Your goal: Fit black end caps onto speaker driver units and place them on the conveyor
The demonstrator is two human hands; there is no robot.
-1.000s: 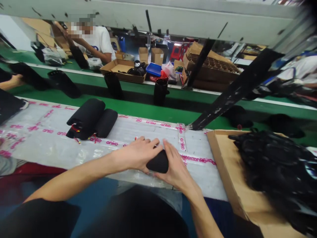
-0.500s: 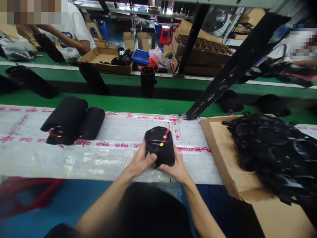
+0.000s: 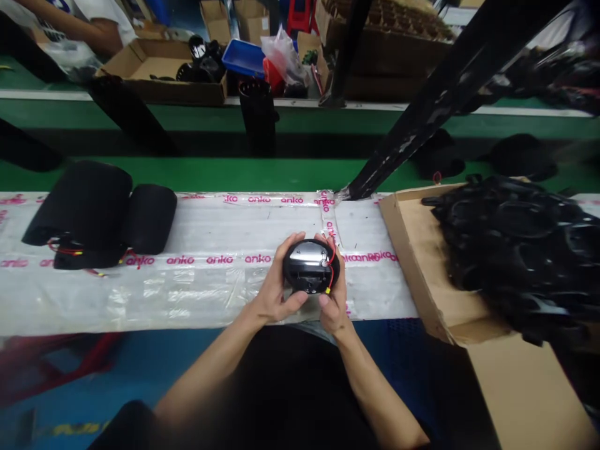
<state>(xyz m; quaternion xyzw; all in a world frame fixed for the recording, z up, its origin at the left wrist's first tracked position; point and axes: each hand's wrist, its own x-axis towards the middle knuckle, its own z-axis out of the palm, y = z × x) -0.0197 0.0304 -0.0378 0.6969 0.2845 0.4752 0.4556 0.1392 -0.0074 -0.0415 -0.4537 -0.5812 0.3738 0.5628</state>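
Both my hands clasp a black speaker-like housing (image 3: 309, 265) above the near edge of the wrapped bench. Its open or recessed end faces up at me, with a shiny panel and a red wire ending in a small yellow connector (image 3: 328, 290). My left hand (image 3: 276, 284) wraps its left side, thumb at the near rim. Along the right side curls my right hand (image 3: 336, 294), its thumb also near the front. Farther left on the bench lie several similar black fabric-covered housings (image 3: 91, 197) with red wires and yellow connectors.
A cardboard box (image 3: 407, 250) heaped with black plastic parts (image 3: 520, 244) stands at the right. A slanted black post (image 3: 422, 125) rises behind the bench. On the green conveyor (image 3: 225, 172) stand black cylinders (image 3: 257, 115). Across it are a blue tray (image 3: 244, 57) and a person's arm (image 3: 89, 31).
The housing in my hands has tipped so its wired end faces up toward me, and my fingers have shifted round its far side. My view has tilted downward.
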